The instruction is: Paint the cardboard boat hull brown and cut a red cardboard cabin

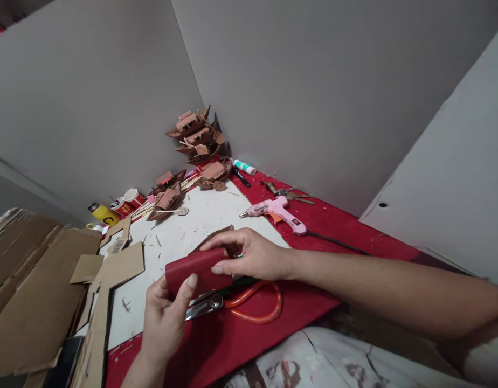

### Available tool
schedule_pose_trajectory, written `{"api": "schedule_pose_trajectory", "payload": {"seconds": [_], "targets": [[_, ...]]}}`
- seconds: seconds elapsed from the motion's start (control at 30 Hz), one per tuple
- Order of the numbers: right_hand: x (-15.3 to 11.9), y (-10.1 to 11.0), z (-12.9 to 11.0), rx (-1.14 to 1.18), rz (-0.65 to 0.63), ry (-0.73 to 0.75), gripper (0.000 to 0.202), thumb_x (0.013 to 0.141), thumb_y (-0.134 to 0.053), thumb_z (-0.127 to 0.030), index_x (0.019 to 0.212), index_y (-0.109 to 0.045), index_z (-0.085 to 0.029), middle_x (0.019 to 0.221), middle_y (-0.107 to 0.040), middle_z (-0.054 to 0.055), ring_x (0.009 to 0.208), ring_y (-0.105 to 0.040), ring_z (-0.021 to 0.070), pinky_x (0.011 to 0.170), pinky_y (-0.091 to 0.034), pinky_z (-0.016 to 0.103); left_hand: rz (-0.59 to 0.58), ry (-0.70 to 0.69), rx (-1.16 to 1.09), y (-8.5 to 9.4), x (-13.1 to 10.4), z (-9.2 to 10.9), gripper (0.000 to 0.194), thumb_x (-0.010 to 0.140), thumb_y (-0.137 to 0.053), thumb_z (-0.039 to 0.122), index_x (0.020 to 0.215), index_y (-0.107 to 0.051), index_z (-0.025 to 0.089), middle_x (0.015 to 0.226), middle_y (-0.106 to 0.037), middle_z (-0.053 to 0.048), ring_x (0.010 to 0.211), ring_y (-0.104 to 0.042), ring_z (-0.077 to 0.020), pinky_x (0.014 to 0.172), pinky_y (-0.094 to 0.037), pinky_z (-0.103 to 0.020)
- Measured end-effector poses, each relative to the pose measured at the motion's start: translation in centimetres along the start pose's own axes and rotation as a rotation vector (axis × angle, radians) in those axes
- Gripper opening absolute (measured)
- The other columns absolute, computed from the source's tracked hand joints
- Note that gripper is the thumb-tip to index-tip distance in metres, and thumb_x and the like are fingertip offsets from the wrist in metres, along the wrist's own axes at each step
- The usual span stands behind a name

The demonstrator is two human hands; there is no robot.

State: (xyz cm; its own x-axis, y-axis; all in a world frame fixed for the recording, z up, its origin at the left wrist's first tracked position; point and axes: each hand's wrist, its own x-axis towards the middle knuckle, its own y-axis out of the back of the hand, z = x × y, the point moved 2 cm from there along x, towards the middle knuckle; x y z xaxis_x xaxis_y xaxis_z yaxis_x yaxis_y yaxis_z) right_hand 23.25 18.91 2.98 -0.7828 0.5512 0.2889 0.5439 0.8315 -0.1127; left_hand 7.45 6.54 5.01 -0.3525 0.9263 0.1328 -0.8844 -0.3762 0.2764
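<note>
A curved dark red piece [200,271] is held between both hands above the table's near part. My left hand [166,307] grips its left end, thumb on the front face. My right hand [251,253] pinches its right end between thumb and fingers. Just behind the piece lies a brown boat-like shape [212,235], partly hidden by my right hand. Scissors with orange handles [259,318] lie under and beside the hands. The pink glue gun [277,212] rests farther back to the right, its nozzle pointing left.
Several small brown model boats [196,137] stand stacked in the back corner, others in front. Cardboard sheets [34,302] fill the left side. A yellow bottle [105,213] and paper cups [132,198] stand behind. A white board [152,275] covers part of the red cloth [313,215].
</note>
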Motion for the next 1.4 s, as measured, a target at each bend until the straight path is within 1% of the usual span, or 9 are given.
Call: {"api": "schedule_pose_trajectory", "payload": {"seconds": [0.2,0.43,0.63,0.9,1.1,1.17,1.23,1.3,1.4], "targets": [[-0.1,0.1,-0.3,0.005,-0.012,-0.009,0.029,0.074,-0.073,-0.023,0.102,-0.072,-0.016,0.080,-0.069,-0.001,0.062,-0.058,0.0083,0.059,-0.049,0.018,0.005,-0.061,0.108,0.2,-0.3,-0.1,0.030,0.082,-0.069,0.031,0.109,-0.074,0.019,0.097,-0.076,-0.007,0.085,-0.071,-0.0245,0.080,-0.056,-0.033],[-0.4,0.1,-0.8,-0.110,0.028,0.069,0.024,0.076,-0.070,-0.021,0.098,-0.075,-0.012,0.088,-0.074,0.005,0.077,-0.066,0.0157,0.071,-0.053,0.025,0.046,-0.045,0.112,-0.1,-0.1,0.3,0.023,0.078,-0.072,0.033,0.094,-0.075,0.016,0.084,-0.076,-0.005,0.076,-0.070,-0.0211,0.073,-0.056,-0.029],[-0.6,-0.1,-1.2,-0.152,0.018,0.101,0.019,0.079,-0.068,-0.022,0.095,-0.075,-0.013,0.091,-0.076,0.005,0.084,-0.069,0.0184,0.080,-0.054,0.029,0.223,-0.115,0.109,-0.2,0.2,1.5,0.028,0.068,-0.079,0.034,0.088,-0.065,0.020,0.079,-0.071,0.000,0.070,-0.066,-0.0157,0.063,-0.053,-0.022],[-0.7,-0.1,-1.1,-0.219,-0.031,0.131,0.016,0.081,-0.067,-0.022,0.092,-0.075,-0.012,0.084,-0.075,0.005,0.077,-0.069,0.0156,0.070,-0.053,0.023,0.259,-0.169,0.241,-0.1,-0.6,1.5,0.016,0.071,-0.077,0.036,0.074,-0.071,0.021,0.069,-0.068,0.001,0.061,-0.059,-0.0130,0.058,-0.048,-0.021],[-0.9,-0.2,-1.6,-0.301,-0.069,0.308,0.015,0.086,-0.064,-0.021,0.088,-0.074,-0.011,0.082,-0.075,0.007,0.074,-0.069,0.0147,0.069,-0.053,0.024,0.144,-0.346,0.337,0.3,-0.9,1.2,0.003,0.075,-0.074,0.022,0.077,-0.073,0.024,0.070,-0.069,0.002,0.064,-0.061,-0.0140,0.060,-0.048,-0.022],[-1.0,-0.1,-1.7,-0.363,-0.060,0.396,0.015,0.088,-0.061,-0.022,0.090,-0.073,-0.013,0.082,-0.075,0.008,0.075,-0.069,0.0148,0.070,-0.053,0.024,0.104,-0.418,0.336,0.2,-1.0,1.2,0.011,0.077,-0.071,0.018,0.084,-0.074,0.026,0.079,-0.071,0.001,0.075,-0.064,-0.0161,0.070,-0.050,-0.024],[-1.1,0.2,-1.9,-0.459,-0.016,0.551,0.015,0.090,-0.059,-0.022,0.092,-0.072,-0.015,0.081,-0.074,0.008,0.076,-0.069,0.0153,0.073,-0.054,0.025,0.173,-0.468,0.317,0.2,-1.2,1.3,0.022,0.079,-0.069,0.015,0.096,-0.073,0.028,0.094,-0.072,0.000,0.090,-0.064,-0.0184,0.083,-0.049,-0.028],[-1.3,0.7,-2.1,-0.565,0.061,0.730,0.014,0.091,-0.058,-0.021,0.095,-0.070,-0.015,0.081,-0.074,0.009,0.077,-0.069,0.0160,0.074,-0.054,0.026,0.357,-0.532,0.236,0.5,-1.5,1.5,0.029,0.081,-0.067,0.013,0.105,-0.070,0.029,0.102,-0.070,0.000,0.096,-0.063,-0.0187,0.090,-0.047,-0.032],[-1.5,1.3,-2.6,-0.715,0.144,0.907,0.015,0.091,-0.056,-0.017,0.100,-0.067,-0.015,0.087,-0.073,0.012,0.084,-0.069,0.0174,0.076,-0.054,0.028,0.499,-0.521,0.054,1.2,-1.6,1.9,0.008,0.083,-0.065,0.017,0.084,-0.070,0.023,0.079,-0.068,0.002,0.074,-0.063,-0.0160,0.075,-0.050,-0.029]]}}
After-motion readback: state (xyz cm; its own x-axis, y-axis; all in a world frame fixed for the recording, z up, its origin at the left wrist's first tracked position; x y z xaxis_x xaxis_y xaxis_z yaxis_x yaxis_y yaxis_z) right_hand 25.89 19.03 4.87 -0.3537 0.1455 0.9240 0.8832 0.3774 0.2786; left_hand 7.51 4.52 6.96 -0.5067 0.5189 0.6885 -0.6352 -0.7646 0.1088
